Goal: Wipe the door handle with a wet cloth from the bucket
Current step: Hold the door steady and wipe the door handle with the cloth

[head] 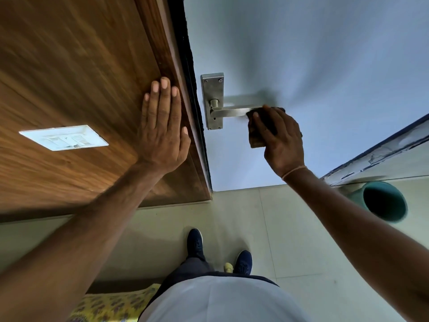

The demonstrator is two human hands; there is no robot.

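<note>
A steel lever door handle (pixel 228 112) on its backplate (pixel 212 89) sticks out from the pale blue door (pixel 301 54). My right hand (pixel 282 140) grips a dark brown cloth (pixel 255 133) and presses it around the free end of the lever, which is hidden under the cloth. My left hand (pixel 162 126) lies flat, fingers together, against the wooden panel (pixel 69 77) beside the door edge, holding nothing. A teal bucket (pixel 384 202) stands on the floor to the right, below my right forearm.
A white switch plate (pixel 63 137) is set in the wooden panel at left. My feet in dark blue shoes (pixel 195 244) stand on pale floor tiles (pixel 290 228). A yellow patterned fabric (pixel 111 305) lies at the lower left. A skirting edge (pixel 376 152) runs at the right.
</note>
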